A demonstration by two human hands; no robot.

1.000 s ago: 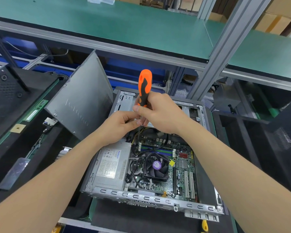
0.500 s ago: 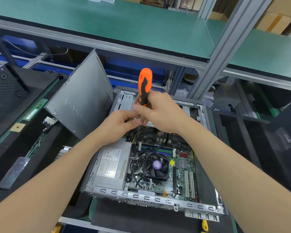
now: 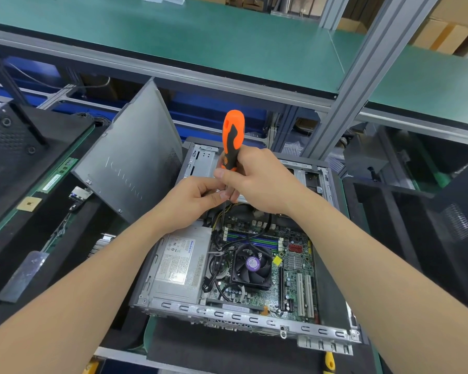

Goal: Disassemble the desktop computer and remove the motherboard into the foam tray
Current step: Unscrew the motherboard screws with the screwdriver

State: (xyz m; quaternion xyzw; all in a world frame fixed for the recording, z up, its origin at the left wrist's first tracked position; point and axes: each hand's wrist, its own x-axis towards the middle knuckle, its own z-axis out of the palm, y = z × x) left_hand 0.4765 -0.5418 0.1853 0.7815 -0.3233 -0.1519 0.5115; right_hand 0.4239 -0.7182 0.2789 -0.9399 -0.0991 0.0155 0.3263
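Where screwdriver (image 3: 232, 139) stands: upright over case (image 3: 227, 317) far half
right hand (image 3: 262, 182): wrapped round orange handle
left hand (image 3: 192, 203): pinches shaft just below handle
tip: down by motherboard (image 3: 295, 276) far-left corner, contact unclear
motherboard: inside case, fan (image 3: 251, 265) on it, power supply (image 3: 176, 263) left
side panel (image 3: 135, 168): leaning, left of case
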